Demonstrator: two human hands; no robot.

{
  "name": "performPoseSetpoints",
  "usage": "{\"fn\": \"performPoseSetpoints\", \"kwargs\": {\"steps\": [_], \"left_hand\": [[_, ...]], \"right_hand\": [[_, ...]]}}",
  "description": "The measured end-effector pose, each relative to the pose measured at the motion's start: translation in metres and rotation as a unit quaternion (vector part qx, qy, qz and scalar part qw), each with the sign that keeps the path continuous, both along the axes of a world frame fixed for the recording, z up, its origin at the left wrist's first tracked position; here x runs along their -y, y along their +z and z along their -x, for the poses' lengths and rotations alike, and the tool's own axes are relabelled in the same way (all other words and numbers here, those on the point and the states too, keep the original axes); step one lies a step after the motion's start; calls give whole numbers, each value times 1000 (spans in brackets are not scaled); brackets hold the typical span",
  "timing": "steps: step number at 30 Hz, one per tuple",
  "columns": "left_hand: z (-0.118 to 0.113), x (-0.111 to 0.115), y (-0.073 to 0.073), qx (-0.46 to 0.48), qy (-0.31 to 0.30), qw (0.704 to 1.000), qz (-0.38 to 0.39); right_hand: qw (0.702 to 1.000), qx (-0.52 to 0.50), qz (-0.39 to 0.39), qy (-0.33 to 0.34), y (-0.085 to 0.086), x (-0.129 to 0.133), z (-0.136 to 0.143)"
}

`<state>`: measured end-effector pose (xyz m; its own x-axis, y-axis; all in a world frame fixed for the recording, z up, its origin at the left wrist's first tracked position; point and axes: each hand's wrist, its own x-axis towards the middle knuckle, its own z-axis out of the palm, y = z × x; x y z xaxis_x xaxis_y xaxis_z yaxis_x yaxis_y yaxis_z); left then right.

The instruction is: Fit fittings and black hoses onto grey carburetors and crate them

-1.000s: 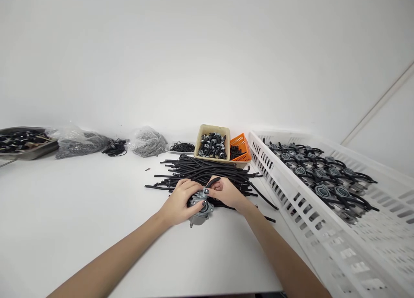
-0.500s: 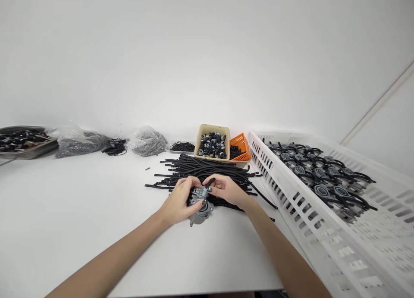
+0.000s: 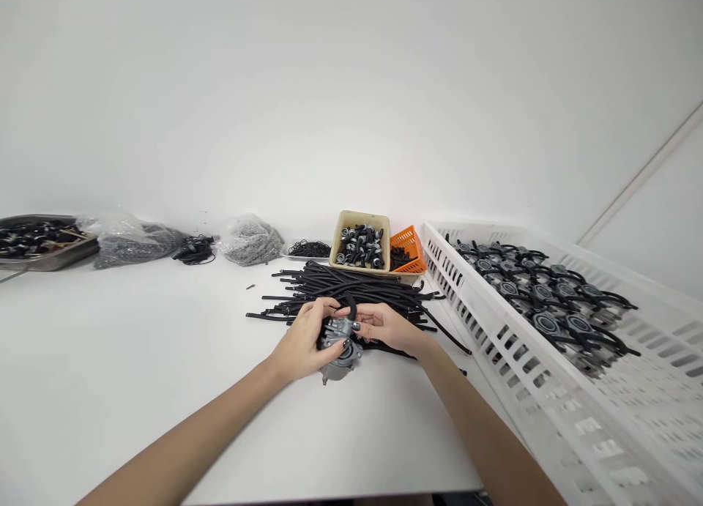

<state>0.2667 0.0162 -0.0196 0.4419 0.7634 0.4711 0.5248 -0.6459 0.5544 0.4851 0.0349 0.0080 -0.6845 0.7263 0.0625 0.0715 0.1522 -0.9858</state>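
Note:
A grey metal carburetor [image 3: 341, 351] sits in my left hand [image 3: 307, 343], whose fingers wrap its left side with the thumb across its front. At the top of the carburetor a short black rubber hose [image 3: 350, 306] curves upward. My right hand [image 3: 387, 328] pinches at the lower part of this hose, close to the carburetor; its fingertips are partly hidden behind the parts. Just beyond both hands lies a pile of long black hoses [image 3: 313, 279] on the white table [image 3: 137, 352].
On the right a white plastic crate [image 3: 477, 330] holds rows of carburetors with hoses. Along the wall stand a cream bin [image 3: 333, 254] of small parts, an orange basket [image 3: 418, 252], a small tray of black rings [image 3: 309, 250], plastic bags [image 3: 250, 239] and a metal tray [image 3: 71, 254].
The black hose at the carburetor's top now bends up in an arc, where it leaned to the right before. My right hand has shifted slightly lower; my left hand keeps its place.

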Motion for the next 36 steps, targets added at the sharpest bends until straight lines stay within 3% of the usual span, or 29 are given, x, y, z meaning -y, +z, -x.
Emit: {"fn": "performPoseSetpoints", "kwargs": {"steps": [2, 7, 13, 18, 28, 32, 36], "left_hand": [[1, 0, -2, 0, -2, 1000, -2], [2, -2, -7, -3, -11, 1000, -6], [3, -3, -7, -12, -17, 1000, -11], [4, -3, -7, -7, -16, 1000, -20], [5, -3, -7, 8, -36, 999, -7], [4, -4, -6, 17, -35, 999, 0], [1, -3, -2, 12, -34, 999, 12]], "right_hand": [[1000, -3, 3, -5, 1, 0, -1], [995, 18, -16, -96, 1, -2, 2], [1000, -6, 0, -31, 8, 0, -8], [998, -40, 45, -1, -1, 4, 0], [992, -15, -109, -63, -10, -1, 10], [990, -15, -114, -80, -11, -2, 11], [994, -53, -37, -85, -8, -1, 8]]}}
